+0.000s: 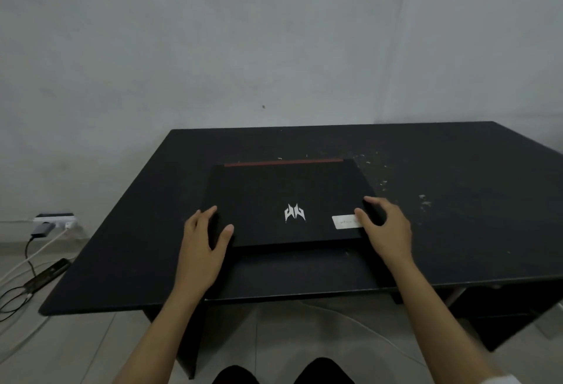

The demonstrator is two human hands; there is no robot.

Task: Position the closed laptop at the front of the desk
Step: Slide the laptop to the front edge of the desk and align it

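A closed black laptop [274, 194] lies flat on the black desk [457, 231], near its middle. It has a white logo on the lid, a red strip along its far edge and a white sticker near its front right corner. My left hand [202, 246] grips the laptop's front left corner, thumb on the lid. My right hand [387, 228] holds the front right corner, fingers curled over the side edge. A band of bare desk lies between the laptop and the desk's front edge.
White specks mark the desk surface right of the laptop. A wall stands behind the desk. On the floor at the left are a power strip [54, 219] with plugs, cables and a dark adapter [48, 274]. My knees show at the bottom.
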